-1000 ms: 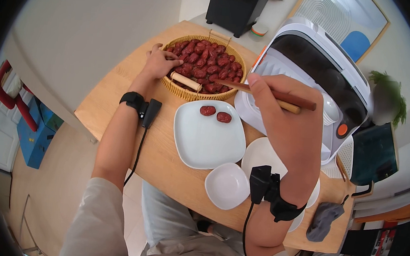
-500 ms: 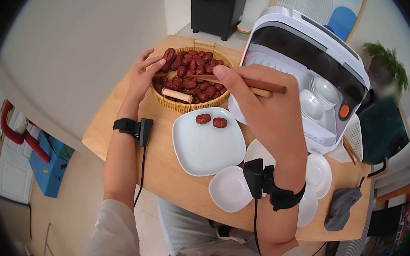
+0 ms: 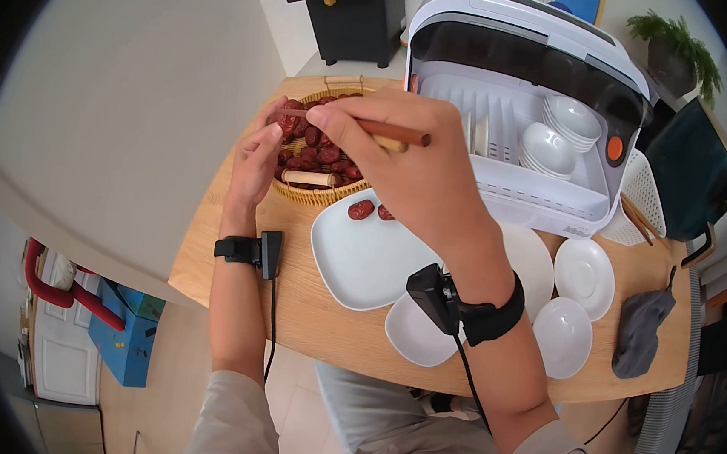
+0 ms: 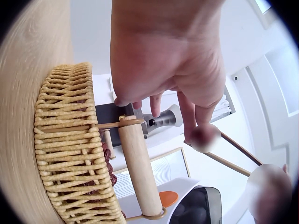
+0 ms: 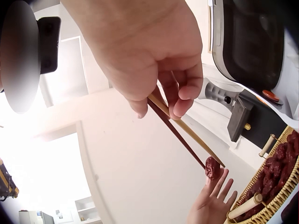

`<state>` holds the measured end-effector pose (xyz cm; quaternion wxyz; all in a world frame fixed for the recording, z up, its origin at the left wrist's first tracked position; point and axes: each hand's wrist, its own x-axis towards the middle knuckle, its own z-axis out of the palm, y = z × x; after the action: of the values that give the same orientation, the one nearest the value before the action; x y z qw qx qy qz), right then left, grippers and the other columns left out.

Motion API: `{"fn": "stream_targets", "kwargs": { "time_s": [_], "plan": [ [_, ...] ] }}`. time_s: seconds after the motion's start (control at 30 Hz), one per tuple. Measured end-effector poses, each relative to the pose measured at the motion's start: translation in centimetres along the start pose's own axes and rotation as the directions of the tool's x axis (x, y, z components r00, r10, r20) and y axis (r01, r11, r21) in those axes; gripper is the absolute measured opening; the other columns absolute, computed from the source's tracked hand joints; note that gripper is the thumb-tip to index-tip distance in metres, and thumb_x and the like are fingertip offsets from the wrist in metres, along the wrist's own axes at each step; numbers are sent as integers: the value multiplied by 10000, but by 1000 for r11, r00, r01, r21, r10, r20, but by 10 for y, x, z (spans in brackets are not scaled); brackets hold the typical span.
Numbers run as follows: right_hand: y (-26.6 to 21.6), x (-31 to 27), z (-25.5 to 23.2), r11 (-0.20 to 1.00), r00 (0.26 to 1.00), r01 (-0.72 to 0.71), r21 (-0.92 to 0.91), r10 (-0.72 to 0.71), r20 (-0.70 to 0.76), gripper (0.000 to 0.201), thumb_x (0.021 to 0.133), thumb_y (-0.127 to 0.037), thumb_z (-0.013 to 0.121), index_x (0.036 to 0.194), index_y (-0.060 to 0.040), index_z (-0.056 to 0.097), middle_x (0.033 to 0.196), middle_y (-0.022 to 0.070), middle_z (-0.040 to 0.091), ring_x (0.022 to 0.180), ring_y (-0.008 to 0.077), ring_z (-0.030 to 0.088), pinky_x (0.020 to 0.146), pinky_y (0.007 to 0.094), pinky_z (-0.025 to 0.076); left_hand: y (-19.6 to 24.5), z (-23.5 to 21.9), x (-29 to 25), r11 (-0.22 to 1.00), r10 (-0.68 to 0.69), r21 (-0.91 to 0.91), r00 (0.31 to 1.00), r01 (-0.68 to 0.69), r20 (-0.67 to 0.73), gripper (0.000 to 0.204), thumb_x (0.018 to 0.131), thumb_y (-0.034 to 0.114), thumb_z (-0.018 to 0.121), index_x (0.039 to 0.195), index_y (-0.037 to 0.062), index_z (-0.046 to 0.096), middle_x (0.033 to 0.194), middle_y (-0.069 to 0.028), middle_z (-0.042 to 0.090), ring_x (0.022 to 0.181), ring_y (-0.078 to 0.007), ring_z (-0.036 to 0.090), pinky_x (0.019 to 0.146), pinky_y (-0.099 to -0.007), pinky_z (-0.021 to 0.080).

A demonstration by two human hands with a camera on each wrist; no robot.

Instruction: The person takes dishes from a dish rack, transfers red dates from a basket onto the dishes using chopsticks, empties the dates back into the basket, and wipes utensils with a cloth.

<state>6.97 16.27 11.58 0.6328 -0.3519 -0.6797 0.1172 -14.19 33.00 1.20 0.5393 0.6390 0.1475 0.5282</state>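
Note:
My left hand point(image 3: 256, 166) pinches a red date point(image 5: 212, 168) between thumb and finger, above the left rim of the wicker basket point(image 3: 315, 196), which holds many dates. My right hand point(image 3: 428, 164) grips a pair of wooden chopsticks point(image 5: 179, 136); in the right wrist view their tips lie on either side of the pinched date. The square white plate point(image 3: 361, 261) carries two dates point(image 3: 360, 210) near its far edge, one partly hidden behind my right hand. In the left wrist view the date is blurred.
An open white dish cabinet point(image 3: 545, 203) with bowls stands behind the plates. White dishes point(image 3: 584, 278) and a grey cloth point(image 3: 641, 332) lie to the right, near a white perforated basket point(image 3: 644, 194). A black appliance point(image 3: 354, 21) stands beyond the wicker basket.
My left hand has lifted a date from the basket and turned towards the chopsticks. The right hand has moved left, bringing the chopstick tips from the basket to that date. The head view has shifted.

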Motion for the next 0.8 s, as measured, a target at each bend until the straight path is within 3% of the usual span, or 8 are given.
{"fn": "stream_targets", "kwargs": {
  "time_s": [0.07, 0.17, 0.27, 0.33, 0.4, 0.47, 0.53, 0.8],
  "plan": [
    [-5, -1, 0, 985, 985, -159, -66, 163, 61, 143, 868, -115, 698, 918, 15, 730, 720, 85, 685, 582, 120, 597, 531, 235, 464, -3, 0, 1, 1000, 5, 9, 1000, -5, 8, 266, 979, 166, 541, 1053, -43, 688, 1506, -108, 360, 1333, -251, 400, 1103, -390, 338],
    [-7, -1, -3, 990, 992, -117, -72, 120, 27, 143, 856, -107, 702, 883, 32, 723, 703, 90, 679, 507, 117, 562, 499, 252, 449, -9, -12, 0, 994, -26, 111, 999, 24, 22, 341, 983, 204, 525, 1193, -43, 630, 1505, -108, 351, 1377, -258, 348, 1146, -392, 267],
    [-15, 0, -17, 988, 998, -56, -143, 56, -3, 151, 845, -104, 703, 842, 46, 718, 648, 81, 654, 483, 102, 542, 468, 257, 429, -19, -39, 0, 944, -12, 322, 980, 76, -197, 285, 955, 174, 549, 1131, -18, 665, 1429, -94, 446, 1286, -240, 447, 1089, -366, 333],
    [-32, 1, -31, 967, 974, -215, -134, 222, 43, 186, 838, -128, 695, 806, 54, 717, 593, 82, 632, 492, 93, 539, 466, 260, 423, -31, -55, 0, 864, 3, 448, 888, 230, -460, 233, 929, 152, 568, 1055, -8, 683, 1221, -81, 593, 1138, -199, 536, 979, -340, 415],
    [-49, 5, -40, 847, 783, -504, -168, 530, 326, 233, 840, -174, 681, 805, 53, 720, 571, 89, 627, 516, 89, 548, 479, 249, 423, -37, -55, 0, 876, -29, 380, 820, 296, -572, 238, 928, 159, 565, 1076, -1, 661, 1141, -70, 616, 1060, -188, 562, 928, -323, 438],
    [-25, -6, -31, 853, 786, -511, -106, 513, 344, 273, 833, -218, 669, 795, 47, 726, 561, 110, 619, 497, 115, 538, 482, 257, 422, -44, -58, -1, 886, -63, 302, 739, 350, -671, 247, 926, 166, 563, 1098, 6, 639, 1062, -59, 638, 981, -177, 589, 877, -307, 460],
    [-12, -11, -26, 902, 869, -257, -347, 373, 326, 305, 822, -244, 674, 766, 52, 721, 550, 127, 599, 468, 161, 522, 484, 280, 428, -50, -65, -1, 896, -184, 164, 681, 412, -709, 300, 919, 204, 576, 1166, 36, 607, 1063, -68, 641, 991, -178, 597, 831, -298, 491],
    [-19, -4, -23, 834, 750, -360, -418, 525, 402, 343, 825, -273, 700, 750, 62, 704, 541, 115, 588, 475, 165, 533, 504, 303, 448, -47, -61, -1, 901, -187, 174, 717, 398, -672, 216, 927, 179, 564, 1085, 37, 609, 982, -35, 631, 880, -130, 593, 762, -261, 478]
  ]
}}
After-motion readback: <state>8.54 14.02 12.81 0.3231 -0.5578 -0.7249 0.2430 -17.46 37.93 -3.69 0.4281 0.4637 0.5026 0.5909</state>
